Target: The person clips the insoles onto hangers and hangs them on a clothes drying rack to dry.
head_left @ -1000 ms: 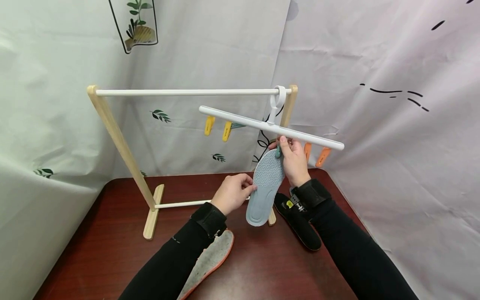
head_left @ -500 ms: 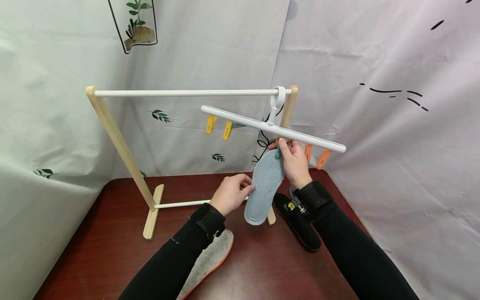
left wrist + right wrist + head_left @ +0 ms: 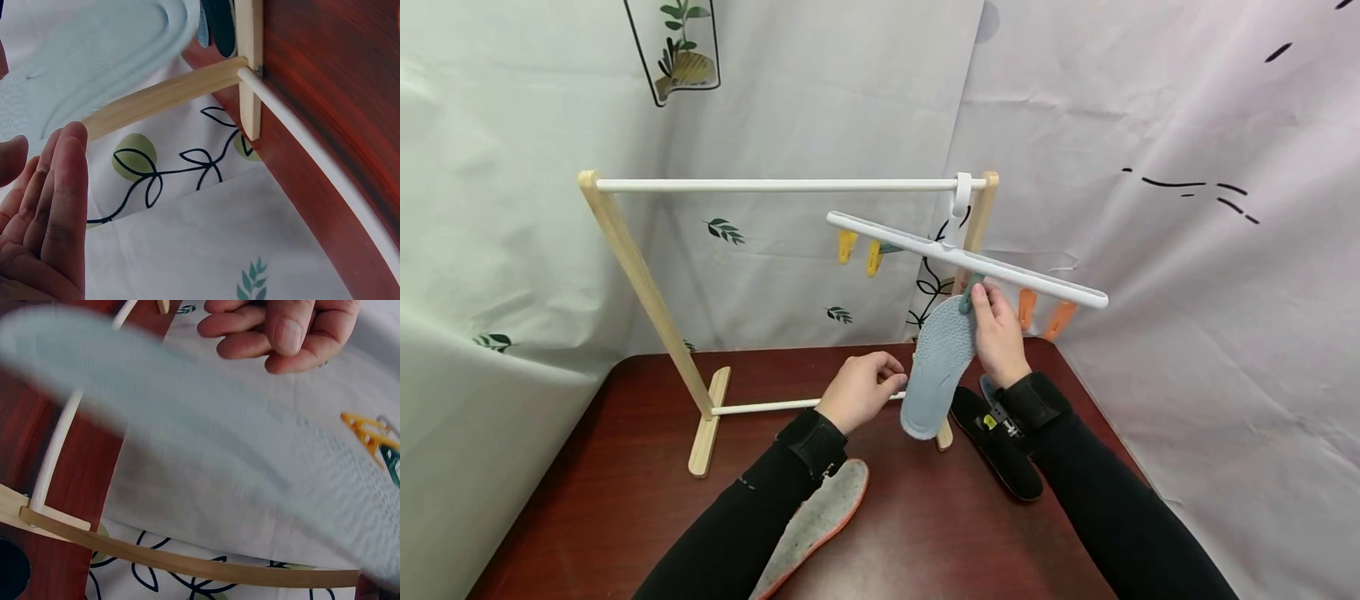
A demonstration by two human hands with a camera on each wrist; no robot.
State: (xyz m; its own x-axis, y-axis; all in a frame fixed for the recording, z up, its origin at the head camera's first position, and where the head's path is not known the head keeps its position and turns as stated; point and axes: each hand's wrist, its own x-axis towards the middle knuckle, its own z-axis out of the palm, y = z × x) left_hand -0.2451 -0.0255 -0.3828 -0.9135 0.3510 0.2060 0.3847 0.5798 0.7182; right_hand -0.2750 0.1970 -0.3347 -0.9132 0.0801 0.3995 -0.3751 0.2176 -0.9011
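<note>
The left hand (image 3: 861, 390) no longer grips the blue insole (image 3: 942, 363); its fingers now sit just beside the insole's edge, apparently apart from it. The insole now hangs tilted from the green clip (image 3: 970, 292), which the right hand (image 3: 1003, 333) pinches under the white hanger bar (image 3: 966, 259).

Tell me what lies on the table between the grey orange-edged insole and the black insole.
Only bare table lies between the grey orange-edged insole and the black insole; the blue-grey insole hangs above that gap, as the head view shows.
</note>
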